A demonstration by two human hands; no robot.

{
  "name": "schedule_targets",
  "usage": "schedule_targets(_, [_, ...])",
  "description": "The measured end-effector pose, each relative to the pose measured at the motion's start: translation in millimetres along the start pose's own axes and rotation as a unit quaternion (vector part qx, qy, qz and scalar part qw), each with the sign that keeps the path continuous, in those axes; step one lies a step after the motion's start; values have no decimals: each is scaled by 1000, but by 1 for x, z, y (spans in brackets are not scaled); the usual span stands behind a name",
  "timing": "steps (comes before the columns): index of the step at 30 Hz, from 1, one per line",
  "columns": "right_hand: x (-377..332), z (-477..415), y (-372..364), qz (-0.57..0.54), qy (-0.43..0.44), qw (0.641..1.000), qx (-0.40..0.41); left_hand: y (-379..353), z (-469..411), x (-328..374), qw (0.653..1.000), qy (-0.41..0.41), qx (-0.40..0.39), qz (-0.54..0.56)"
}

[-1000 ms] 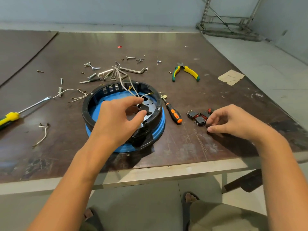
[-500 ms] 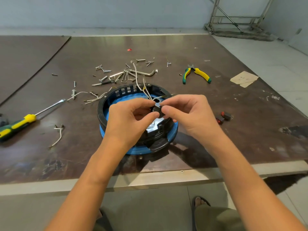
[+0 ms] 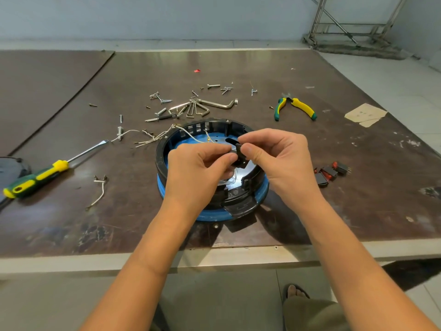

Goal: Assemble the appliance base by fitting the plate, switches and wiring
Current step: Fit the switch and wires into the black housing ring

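Note:
The round appliance base (image 3: pixel 210 209), black with a blue rim, sits on the table near the front edge. A metal plate (image 3: pixel 219 139) lies inside it, and white wires (image 3: pixel 188 134) run over its far-left wall. Both my hands are held above the base. My left hand (image 3: pixel 198 170) and my right hand (image 3: pixel 276 158) pinch a small black switch (image 3: pixel 238 155) between their fingertips. Several spare red and black switches (image 3: pixel 330 174) lie on the table to the right of the base.
A yellow-green screwdriver (image 3: pixel 47 172) lies at the left, with a short wire (image 3: pixel 100 191) near it. Screws, bolts and hex keys (image 3: pixel 198 106) are scattered behind the base. Yellow-green pliers (image 3: pixel 296 107) and a cardboard scrap (image 3: pixel 365 114) lie at the right.
My right hand left the pile of spare switches and came over the base, where it now pinches the black switch together with my left hand.

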State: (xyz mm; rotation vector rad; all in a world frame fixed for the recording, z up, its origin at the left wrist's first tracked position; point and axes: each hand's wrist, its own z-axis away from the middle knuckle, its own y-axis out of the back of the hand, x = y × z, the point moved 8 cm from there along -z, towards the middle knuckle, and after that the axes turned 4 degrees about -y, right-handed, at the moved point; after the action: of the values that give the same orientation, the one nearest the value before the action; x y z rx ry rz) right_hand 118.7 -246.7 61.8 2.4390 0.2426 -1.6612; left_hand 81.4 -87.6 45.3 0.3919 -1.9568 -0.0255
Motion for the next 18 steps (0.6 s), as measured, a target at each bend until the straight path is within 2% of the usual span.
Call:
schedule_targets(4, [-1,0,-3,14,10,1000,-18,2,-3,-9,999,30,-2,13])
schedule_targets(11, [-4,3,-10,70,61,995,-35,-5,-4,2,995,17,-94,30])
schedule_targets(18, [-3,2,-11,18,77,994,-70,-1,-4,4,994,20,-73,81])
